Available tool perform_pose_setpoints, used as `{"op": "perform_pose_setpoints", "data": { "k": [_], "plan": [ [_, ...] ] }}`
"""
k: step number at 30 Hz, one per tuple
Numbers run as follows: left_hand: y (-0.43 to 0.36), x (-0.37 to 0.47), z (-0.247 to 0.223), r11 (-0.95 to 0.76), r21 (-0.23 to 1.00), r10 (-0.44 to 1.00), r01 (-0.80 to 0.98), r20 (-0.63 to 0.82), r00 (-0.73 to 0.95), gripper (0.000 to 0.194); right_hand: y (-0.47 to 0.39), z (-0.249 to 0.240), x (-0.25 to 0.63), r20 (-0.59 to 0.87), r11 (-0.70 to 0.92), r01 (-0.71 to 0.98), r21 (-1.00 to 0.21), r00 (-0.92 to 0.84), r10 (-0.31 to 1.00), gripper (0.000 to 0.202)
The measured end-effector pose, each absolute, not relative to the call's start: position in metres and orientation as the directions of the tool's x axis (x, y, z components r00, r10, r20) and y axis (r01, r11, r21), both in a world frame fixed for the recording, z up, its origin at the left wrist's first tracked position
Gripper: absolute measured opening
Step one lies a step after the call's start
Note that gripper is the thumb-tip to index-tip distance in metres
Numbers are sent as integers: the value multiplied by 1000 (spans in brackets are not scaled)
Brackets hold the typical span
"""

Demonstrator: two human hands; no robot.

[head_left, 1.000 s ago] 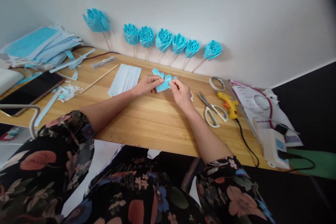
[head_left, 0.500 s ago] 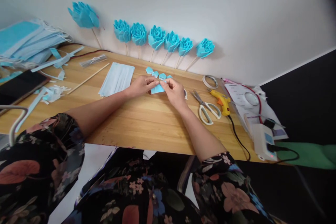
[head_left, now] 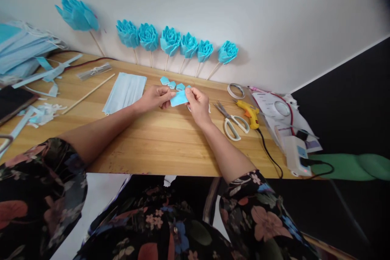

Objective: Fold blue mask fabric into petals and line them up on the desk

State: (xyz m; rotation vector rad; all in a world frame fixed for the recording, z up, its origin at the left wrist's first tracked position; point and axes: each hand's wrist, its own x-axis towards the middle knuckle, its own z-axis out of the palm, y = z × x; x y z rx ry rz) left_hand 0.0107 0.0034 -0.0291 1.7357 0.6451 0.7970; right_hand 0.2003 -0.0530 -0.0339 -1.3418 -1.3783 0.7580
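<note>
A small blue piece of material (head_left: 179, 98) is stretched between my two hands above the wooden table. My left hand (head_left: 156, 98) pinches its left end, and my right hand (head_left: 197, 103) grips its right end between thumb and fingers. Just behind the hands lie several folded blue petals (head_left: 165, 81) in a row. A pleated light-blue mask (head_left: 125, 92) lies left of my left hand. White-handled scissors (head_left: 232, 122) rest to the right of my right hand. Partly hidden behind my right hand is a white object that I cannot make out.
Several blue flowers (head_left: 170, 41) on sticks lean against the wall. A tape roll (head_left: 235, 91), yellow glue gun (head_left: 250, 113) and power strip (head_left: 296, 156) sit at right. At left are a thin stick (head_left: 88, 94), scraps (head_left: 45, 114), a mask pile (head_left: 24, 50) and a phone (head_left: 14, 103).
The view has shifted, so the table's things appear further left. The blue piece now shows more of its surface between my hands, which are slightly further apart.
</note>
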Motion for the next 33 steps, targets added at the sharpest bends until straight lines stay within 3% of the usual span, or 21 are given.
{"op": "perform_pose_setpoints", "data": {
  "k": [14, 24, 29, 33],
  "plan": [
    [1, 10, -23, -181, 984, 718, -9, 138, 682, 46, -51, -29, 196, 177, 151, 156, -976, 170, 969, 57],
    [6, 11, -29, -138, 988, 820, -67, 152, 551, 53, -49, -35, 201, 196, 177, 207, -962, 74, 978, 51],
    [8, 14, -33, -81, 990, 872, -116, 127, 472, 43, -48, -38, 201, 216, 193, 206, -959, 95, 972, 49],
    [8, 14, -32, -131, 989, 848, -70, 149, 509, 43, -49, -36, 200, 219, 190, 256, -948, 90, 972, 46]
  ]
}}
